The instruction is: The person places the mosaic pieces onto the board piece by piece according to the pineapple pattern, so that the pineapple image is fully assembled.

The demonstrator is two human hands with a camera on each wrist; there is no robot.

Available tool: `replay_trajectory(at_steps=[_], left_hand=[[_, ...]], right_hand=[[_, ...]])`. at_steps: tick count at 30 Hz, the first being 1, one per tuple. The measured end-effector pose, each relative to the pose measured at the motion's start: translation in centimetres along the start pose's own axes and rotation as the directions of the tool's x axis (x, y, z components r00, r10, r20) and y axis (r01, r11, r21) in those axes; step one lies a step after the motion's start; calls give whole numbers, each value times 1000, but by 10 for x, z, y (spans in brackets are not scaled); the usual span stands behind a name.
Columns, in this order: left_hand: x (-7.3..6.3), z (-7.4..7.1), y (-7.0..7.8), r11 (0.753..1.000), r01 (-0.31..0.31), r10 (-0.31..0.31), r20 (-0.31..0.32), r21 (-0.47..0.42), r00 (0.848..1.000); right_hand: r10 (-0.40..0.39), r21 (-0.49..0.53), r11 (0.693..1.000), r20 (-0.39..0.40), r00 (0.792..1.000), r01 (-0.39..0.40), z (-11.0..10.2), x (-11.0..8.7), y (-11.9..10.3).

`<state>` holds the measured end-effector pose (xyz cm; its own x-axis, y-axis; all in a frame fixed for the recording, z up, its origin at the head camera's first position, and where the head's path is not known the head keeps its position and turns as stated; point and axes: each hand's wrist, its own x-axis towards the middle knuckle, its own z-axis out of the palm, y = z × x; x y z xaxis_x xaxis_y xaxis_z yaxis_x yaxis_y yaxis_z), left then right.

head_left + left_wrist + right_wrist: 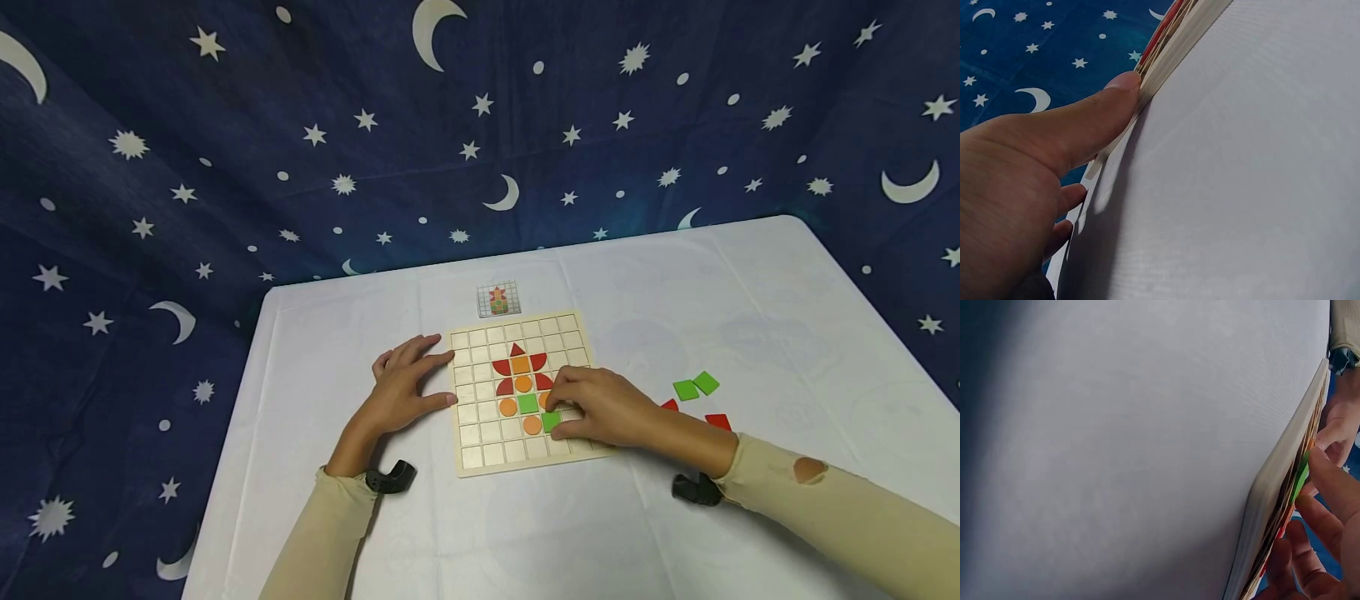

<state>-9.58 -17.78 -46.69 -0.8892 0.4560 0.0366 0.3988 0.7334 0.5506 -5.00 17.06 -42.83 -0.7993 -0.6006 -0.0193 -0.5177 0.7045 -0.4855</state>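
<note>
Coloured tiles (522,384) in wooden grid board (480,433)

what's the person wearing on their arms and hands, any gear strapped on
Both arms are in long, close-fitting cream sleeves that end at the wrists. The right sleeve has a small round hole on the forearm; the left sleeve shows none. A small black device sits at each wrist, left and right. The left hand and right hand are bare: no gloves, no rings visible.

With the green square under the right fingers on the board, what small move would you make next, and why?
Probably press the green square flat into its cell: the right hand pinches it at the wooden grid board, seemingly tilted in the right wrist view, while the left hand steadies the board's edge.
</note>
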Motion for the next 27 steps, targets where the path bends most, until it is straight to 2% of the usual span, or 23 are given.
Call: replay_trajectory(at_steps=[27], left_hand=[[-1, 0, 1, 1000, 2, -2, 2, -4, 1000]], right_hand=[[30, 62, 998, 40, 999, -32, -7, -6, 13]])
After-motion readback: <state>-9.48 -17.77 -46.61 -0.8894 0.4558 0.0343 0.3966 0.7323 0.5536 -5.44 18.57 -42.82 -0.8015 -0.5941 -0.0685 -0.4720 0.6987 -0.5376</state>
